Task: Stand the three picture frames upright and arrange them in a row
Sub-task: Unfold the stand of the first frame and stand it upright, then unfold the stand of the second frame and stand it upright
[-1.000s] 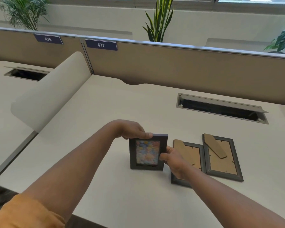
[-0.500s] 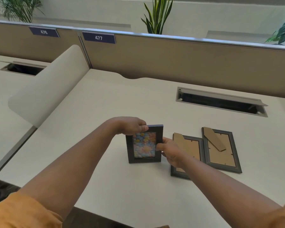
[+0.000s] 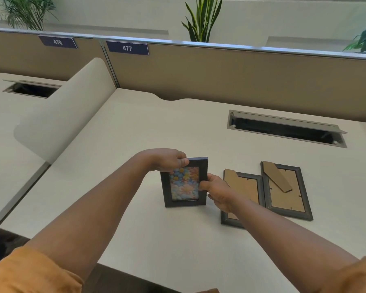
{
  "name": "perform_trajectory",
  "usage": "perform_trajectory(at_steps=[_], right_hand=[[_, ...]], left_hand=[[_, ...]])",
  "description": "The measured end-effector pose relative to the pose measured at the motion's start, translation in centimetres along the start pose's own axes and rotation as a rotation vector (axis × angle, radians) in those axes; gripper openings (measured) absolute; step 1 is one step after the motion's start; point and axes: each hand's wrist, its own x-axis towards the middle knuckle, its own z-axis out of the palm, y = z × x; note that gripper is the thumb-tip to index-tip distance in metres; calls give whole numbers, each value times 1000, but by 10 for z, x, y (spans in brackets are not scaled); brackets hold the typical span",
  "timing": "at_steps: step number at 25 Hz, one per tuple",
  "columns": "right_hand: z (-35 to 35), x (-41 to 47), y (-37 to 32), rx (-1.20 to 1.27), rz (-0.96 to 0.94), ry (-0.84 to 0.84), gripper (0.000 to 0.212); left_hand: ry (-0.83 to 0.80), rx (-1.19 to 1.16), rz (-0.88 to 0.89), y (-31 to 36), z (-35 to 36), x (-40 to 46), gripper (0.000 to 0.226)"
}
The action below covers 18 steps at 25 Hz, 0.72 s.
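A: Far left first. What was there?

B: A pale rounded divider panel stood on the cream laminate bench, below a tan partition wall carrying blue number plates, 476 and 477.

A: And the left hand?

B: The left hand came in over the bench on an arm with an orange sleeve. Its fingers were closed over the top left corner of the dark grey picture frame with a colourful flower print.

A: How did that frame sit?

B: Upright, picture toward the camera, bottom edge at the bench surface; could not tell if it stood on its own. It sat left of the other two frames.

A: The right hand?

B: The right hand gripped the frame's right edge, thumb on the front, the rest behind it.

A: Then the others?

B: The middle grey frame lying face down showed its brown cardboard back, partly under the right forearm. Touching or nearly touching it on the right, the right-hand grey frame lying face down had its cardboard stand flap across the back.

A: Behind them?

B: A long metal cable slot set in the bench, lid raised.
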Motion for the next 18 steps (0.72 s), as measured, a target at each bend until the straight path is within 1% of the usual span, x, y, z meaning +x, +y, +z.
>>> perform_trajectory(at_steps=[3, 6, 9, 11, 12, 13, 14, 15, 17, 18], right_hand=[[-1, 3, 2, -42, -18, 2, 39], [-4, 6, 8, -72, -77, 20, 39], [-12, 5, 13, -93, -137, 34, 49], [-23, 0, 15, -109, -171, 71, 47], [-30, -4, 16, -122, -188, 126, 43], [-38, -7, 18, -128, -207, 206, 39], [-45, -10, 19, -126, -222, 293, 33], [-54, -14, 21, -113, -233, 374, 27], [-70, -22, 23, -120, -227, 504, 21], [-77, -25, 25, -141, -207, 548, 20]], left_hand=[[-8, -3, -23, 4, 0, -2, 42], [-2, 2, -49, 6, -2, -3, 45], [42, 142, -84, 12, -4, -9, 61], [140, 304, -70, 22, -5, -13, 69], [239, 389, -21, 29, -4, -14, 69], [362, 442, 65, 37, -1, -13, 65], [480, 434, 180, 46, 5, -11, 57], [565, 370, 306, 57, 14, -7, 47], [617, 231, 487, 79, 38, 1, 28], [605, 189, 525, 87, 51, 7, 24]])
